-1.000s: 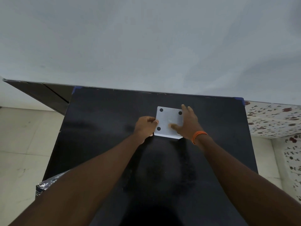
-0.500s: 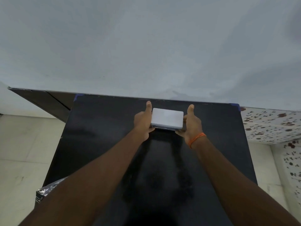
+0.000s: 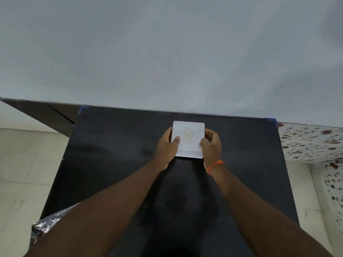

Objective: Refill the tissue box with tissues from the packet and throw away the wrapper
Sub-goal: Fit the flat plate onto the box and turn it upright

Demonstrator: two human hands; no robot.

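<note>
Both hands, left [image 3: 166, 145] and right [image 3: 211, 143], clasp the tissue box [image 3: 188, 140], its oval slot's contents seemingly indistinct.

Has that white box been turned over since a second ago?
Yes. The box now shows its oval opening upward, not its dotted underside, at about the same spot on the black table.

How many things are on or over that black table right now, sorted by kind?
Tissue box, white, oval slot facing up: 1
Hands gripping it, left hand and right hand: 2
Orange wristband on the right wrist: 1
Shiny patterned packet at the table near-left corner: 1
Total: 5
</note>
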